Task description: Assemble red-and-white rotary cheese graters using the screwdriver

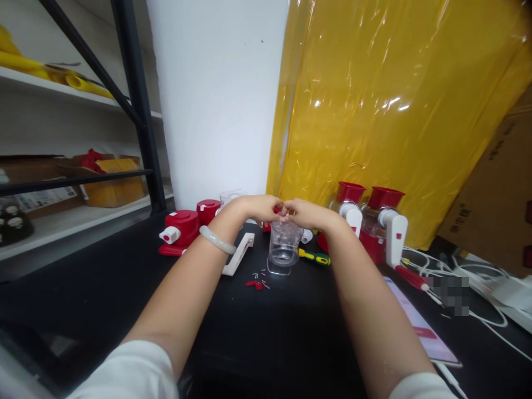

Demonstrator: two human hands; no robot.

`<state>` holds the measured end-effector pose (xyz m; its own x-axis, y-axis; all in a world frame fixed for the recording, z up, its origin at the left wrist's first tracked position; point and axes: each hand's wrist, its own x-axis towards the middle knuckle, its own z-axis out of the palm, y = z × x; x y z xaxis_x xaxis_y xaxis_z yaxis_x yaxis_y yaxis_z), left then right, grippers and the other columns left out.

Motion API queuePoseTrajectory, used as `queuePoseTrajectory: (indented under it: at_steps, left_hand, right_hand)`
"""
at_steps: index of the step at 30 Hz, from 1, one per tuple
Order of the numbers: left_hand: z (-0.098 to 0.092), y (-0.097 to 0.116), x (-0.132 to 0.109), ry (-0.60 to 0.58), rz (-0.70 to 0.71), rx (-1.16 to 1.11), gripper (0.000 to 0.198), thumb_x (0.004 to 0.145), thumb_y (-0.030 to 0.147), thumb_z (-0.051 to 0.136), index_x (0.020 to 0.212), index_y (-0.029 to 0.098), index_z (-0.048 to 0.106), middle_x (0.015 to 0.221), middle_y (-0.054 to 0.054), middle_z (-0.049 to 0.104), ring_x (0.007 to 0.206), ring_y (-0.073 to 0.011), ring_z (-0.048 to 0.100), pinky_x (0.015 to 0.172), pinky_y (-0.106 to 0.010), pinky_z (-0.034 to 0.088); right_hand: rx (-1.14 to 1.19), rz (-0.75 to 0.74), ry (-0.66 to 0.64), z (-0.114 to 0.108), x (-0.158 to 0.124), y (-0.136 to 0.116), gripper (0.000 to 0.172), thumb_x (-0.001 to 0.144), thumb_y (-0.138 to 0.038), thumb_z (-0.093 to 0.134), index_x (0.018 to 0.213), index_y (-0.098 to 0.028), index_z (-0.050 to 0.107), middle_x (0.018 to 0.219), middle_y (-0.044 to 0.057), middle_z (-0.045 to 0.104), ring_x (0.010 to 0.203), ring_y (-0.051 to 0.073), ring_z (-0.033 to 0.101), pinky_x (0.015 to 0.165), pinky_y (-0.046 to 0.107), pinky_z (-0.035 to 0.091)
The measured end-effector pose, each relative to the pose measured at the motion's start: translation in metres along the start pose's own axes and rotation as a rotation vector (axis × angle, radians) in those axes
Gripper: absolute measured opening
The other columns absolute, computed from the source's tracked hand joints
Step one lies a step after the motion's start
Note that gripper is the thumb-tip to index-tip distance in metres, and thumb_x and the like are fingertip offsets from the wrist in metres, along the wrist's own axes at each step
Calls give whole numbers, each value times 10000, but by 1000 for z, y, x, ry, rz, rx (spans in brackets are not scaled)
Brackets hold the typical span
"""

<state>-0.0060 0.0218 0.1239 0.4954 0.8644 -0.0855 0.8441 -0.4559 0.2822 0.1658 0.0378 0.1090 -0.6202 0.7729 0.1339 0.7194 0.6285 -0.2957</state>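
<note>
My left hand [265,208] and my right hand [306,214] meet fingertip to fingertip at the top of a clear plastic housing [285,244]. Fingers on both sides are pinched closed; what lies between them is too small to make out. Some red shows just behind the fingers. A yellow-and-green screwdriver [318,257] lies to the right of the housing. In front of it, several small screws [261,275] are scattered around a little red plastic piece [255,285]. Under my left forearm rests a white crank arm [241,255].
Two red bases [183,227] stand at the left, with another clear housing [233,195] behind. Red-and-white hand-cranked grinders [380,227] stand at the right. A lit tablet [424,324] and white cables [477,269] lie nearby. Left is a shelf [78,221]; yellow plastic sheeting [374,94] hangs behind.
</note>
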Motion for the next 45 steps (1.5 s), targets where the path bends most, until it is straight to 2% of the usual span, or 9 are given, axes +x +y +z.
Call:
queuePoseTrajectory:
  at_steps: [7,12,18,22,31,35,39,45]
  left_hand:
    - [1,-1,1,-25,-43,-67,450,853,428,589,1215,165,541,1058,-121,669,780,-178,662,629,-248,538]
    - [0,2,-1,-64,-69,-114,491,874,404,570,1300,169,501,1062,-129,664,778,-184,669,637,-268,562]
    - [0,5,-3,-66,-70,-112,442,895,332,519,1301,158,509,1072,-133,662,795,-184,668,635,-266,569]
    - [0,5,-4,-73,-80,-134,477,886,345,524,1323,159,489,1158,-148,646,843,-205,676,650,-284,575]
    - [-1,-1,-2,-83,-24,-151,558,846,439,587,1322,179,459,1254,-150,610,922,-228,669,653,-286,576]
    - [1,0,-1,-72,-35,-129,541,856,405,579,1336,194,450,1234,-145,619,935,-226,661,652,-269,564]
    - [3,-1,1,-55,-23,-115,534,861,389,570,1350,213,448,1230,-129,620,909,-212,660,653,-262,556]
    - [9,-5,7,-44,-24,-173,579,885,417,546,1401,191,410,1282,-162,586,922,-235,654,654,-298,570]
  right_hand:
    - [-69,10,11,-1,-3,-3,117,849,-259,593,918,-171,625,994,73,697,869,169,610,719,245,426]
    - [-105,110,25,-7,-9,-4,181,837,-338,634,918,-178,658,992,93,712,850,187,630,708,265,443]
    - [-65,91,-69,-25,-26,-7,373,755,-523,698,905,-185,737,829,65,727,761,191,635,694,275,456]
    - [-71,108,-88,-30,-33,-11,464,669,-599,738,885,-190,773,696,47,692,699,193,609,636,274,436]
    - [-155,123,-137,-28,-32,-19,453,675,-630,716,831,-208,775,658,19,639,645,167,567,595,277,381]
    - [-173,136,-133,-26,-31,-19,471,648,-610,751,881,-201,766,719,44,686,698,196,619,623,281,418]
    - [-175,157,-91,-24,-30,-19,597,587,-602,799,1028,-203,739,861,76,730,807,229,664,671,281,457]
    - [-181,152,-82,-20,-23,-11,705,595,-631,781,1128,-174,709,954,118,743,888,282,679,750,342,499]
